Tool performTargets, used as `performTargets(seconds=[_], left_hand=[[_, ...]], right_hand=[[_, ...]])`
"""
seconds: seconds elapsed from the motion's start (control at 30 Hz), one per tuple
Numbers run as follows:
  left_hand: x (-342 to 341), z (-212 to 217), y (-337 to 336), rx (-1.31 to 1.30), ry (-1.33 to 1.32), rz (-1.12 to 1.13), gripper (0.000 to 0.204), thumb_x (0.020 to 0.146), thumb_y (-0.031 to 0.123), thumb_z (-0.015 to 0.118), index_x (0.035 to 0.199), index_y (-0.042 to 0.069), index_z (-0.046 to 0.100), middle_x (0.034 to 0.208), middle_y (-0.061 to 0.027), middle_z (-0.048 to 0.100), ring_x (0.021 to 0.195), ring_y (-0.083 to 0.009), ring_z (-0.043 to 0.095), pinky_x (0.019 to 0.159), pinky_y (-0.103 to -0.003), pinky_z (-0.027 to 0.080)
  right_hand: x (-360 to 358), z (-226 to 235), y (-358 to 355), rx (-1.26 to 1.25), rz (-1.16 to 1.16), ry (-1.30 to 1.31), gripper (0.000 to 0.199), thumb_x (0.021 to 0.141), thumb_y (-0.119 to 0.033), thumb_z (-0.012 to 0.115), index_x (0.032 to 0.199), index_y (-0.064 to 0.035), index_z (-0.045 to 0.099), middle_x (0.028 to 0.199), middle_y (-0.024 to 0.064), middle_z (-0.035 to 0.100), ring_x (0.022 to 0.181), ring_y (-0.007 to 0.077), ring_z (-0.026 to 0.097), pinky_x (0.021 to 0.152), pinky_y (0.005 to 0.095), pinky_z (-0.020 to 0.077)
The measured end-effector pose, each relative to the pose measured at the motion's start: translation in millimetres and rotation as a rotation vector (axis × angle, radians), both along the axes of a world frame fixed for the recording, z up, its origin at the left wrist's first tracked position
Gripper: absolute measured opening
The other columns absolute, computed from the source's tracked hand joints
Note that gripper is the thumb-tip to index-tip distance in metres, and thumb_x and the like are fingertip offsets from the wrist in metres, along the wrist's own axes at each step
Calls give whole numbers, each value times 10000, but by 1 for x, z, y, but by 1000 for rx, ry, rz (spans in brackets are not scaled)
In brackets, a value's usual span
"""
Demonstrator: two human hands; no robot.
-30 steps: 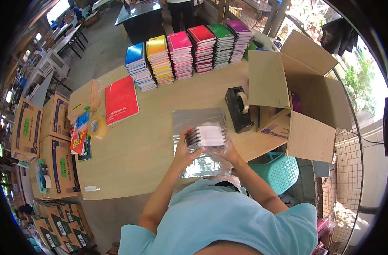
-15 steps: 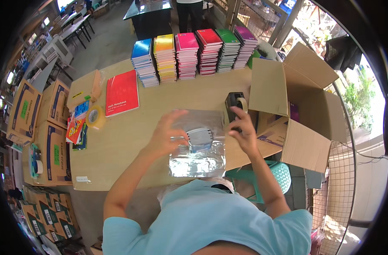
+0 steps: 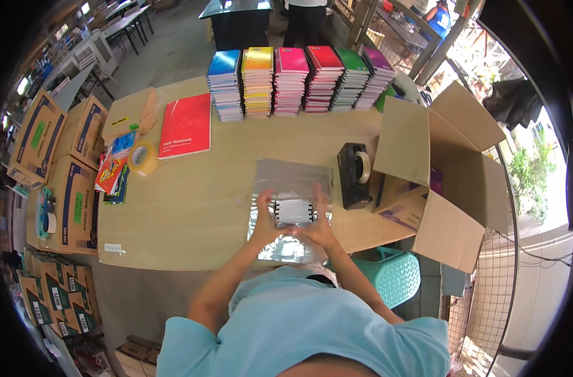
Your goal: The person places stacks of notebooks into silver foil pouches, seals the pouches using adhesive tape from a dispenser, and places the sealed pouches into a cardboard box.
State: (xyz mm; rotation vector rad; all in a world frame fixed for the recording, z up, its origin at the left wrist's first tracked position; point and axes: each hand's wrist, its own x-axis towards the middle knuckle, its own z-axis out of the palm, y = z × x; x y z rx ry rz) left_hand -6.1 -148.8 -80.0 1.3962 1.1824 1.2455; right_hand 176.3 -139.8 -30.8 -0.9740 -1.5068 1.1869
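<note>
Clear plastic bag [image 3: 291, 188] lying flat on the wooden counter [image 3: 192, 201], glinting under the light, its near end hanging over the counter edge toward the body. Holding a small white packet with dark edges [image 3: 294, 212] between both hands, right over the middle of the bag, probably to keep it square while working it against the plastic. Left hand [image 3: 266, 221] pressing on the packet's left side, fingers [image 3: 262, 200] curled round it; right hand [image 3: 319, 221] doing the same on the right side, fingers closed on that edge. Packet looking like a short stack of white cards or small pads, banded in black on both ends. Sitting just right of the bag, a black tape dispenser [image 3: 354, 174], kept close and within reach. Standing beyond that, an open cardboard box [image 3: 437, 169] with flaps spread. Lining the far side of the counter, stacks of coloured notebooks [image 3: 296, 78], with a red notebook [image 3: 186, 125] and a roll of tape [image 3: 141, 157] lying off to the left.
</note>
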Motion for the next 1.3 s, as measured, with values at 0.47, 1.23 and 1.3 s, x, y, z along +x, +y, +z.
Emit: performTargets(seconds=[0.47,1.23,1.3], left_hand=[[3,40,-29,529,694,92,461,729,230,820,1151,148,653,1275,-122,481,1165,-326,466,988,-446,396],[-50,78,47,505,941,-900,1011,554,446,866,1458,361,422,1511,-93,334,1411,-346,309,1163,-566,263],[-49,77,51,512,912,-915,1007,547,442,870,1450,377,429,1517,-91,329,1418,-348,298,1167,-559,259]], right_hand=[[25,95,45,321,-198,-1042,194,726,-112,770,891,-58,682,1280,160,527,1307,401,415,1027,556,374],[-18,90,93,500,810,-987,149,670,-119,741,783,-107,645,1099,52,558,1035,278,577,792,456,498],[-21,87,92,655,778,-946,162,658,-117,750,792,-119,660,1155,40,530,1122,279,530,855,471,476]])
